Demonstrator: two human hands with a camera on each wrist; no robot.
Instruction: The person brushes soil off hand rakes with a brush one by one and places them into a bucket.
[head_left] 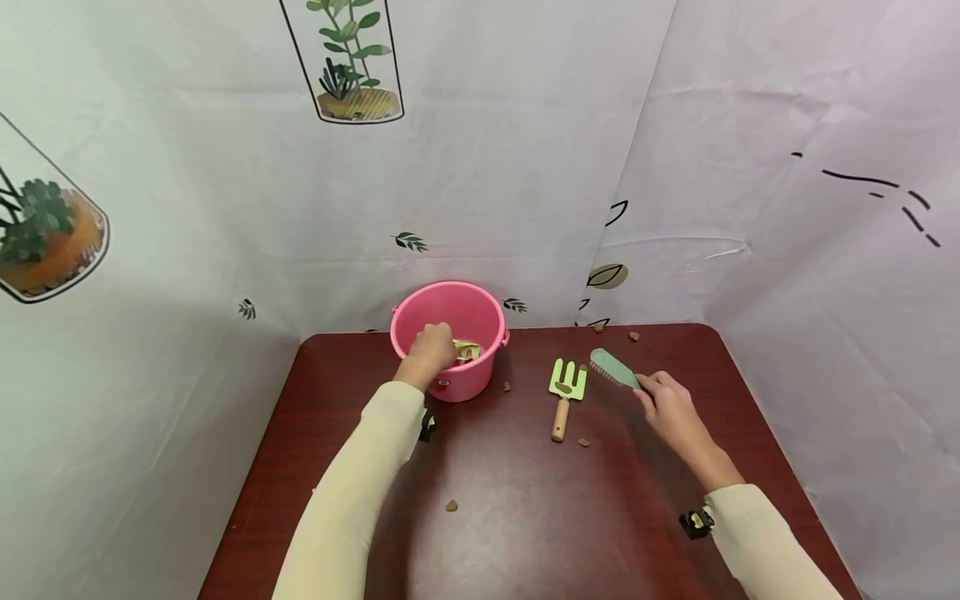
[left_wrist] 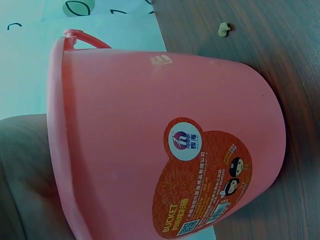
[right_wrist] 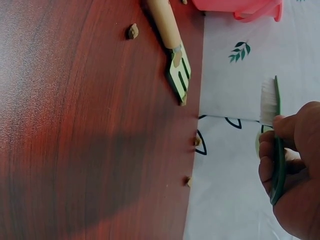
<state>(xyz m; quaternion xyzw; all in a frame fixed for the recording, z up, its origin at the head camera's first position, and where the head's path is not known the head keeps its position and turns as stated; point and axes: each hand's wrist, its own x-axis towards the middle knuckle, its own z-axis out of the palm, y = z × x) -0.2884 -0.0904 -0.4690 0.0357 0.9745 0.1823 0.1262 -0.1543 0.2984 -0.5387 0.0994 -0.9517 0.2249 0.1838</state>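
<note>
My left hand point(head_left: 435, 343) reaches over the near rim of a pink bucket point(head_left: 472, 382), with the fingers hidden from view. Right beside it inside the bucket lies a yellow-green piece point(head_left: 467, 351), only partly visible. In the left wrist view the bucket's side point(left_wrist: 115, 100) carries a red label point(left_wrist: 205, 185), and part of the hand shows behind the rim. My right hand point(head_left: 671, 412) grips the dark handle of a green brush point(head_left: 611, 367), held above the table with its pale bristles point(right_wrist: 268, 102) showing. A green hand fork point(head_left: 567, 383) with a wooden handle lies between bucket and brush.
Small brown clumps lie scattered on the dark red-brown table point(head_left: 510, 533): one clump point(head_left: 452, 506) toward the front, another clump point(head_left: 583, 442) beside the fork, and a clump point(head_left: 633, 336) near the back edge. A pale printed cloth point(head_left: 525, 208) hangs behind the table.
</note>
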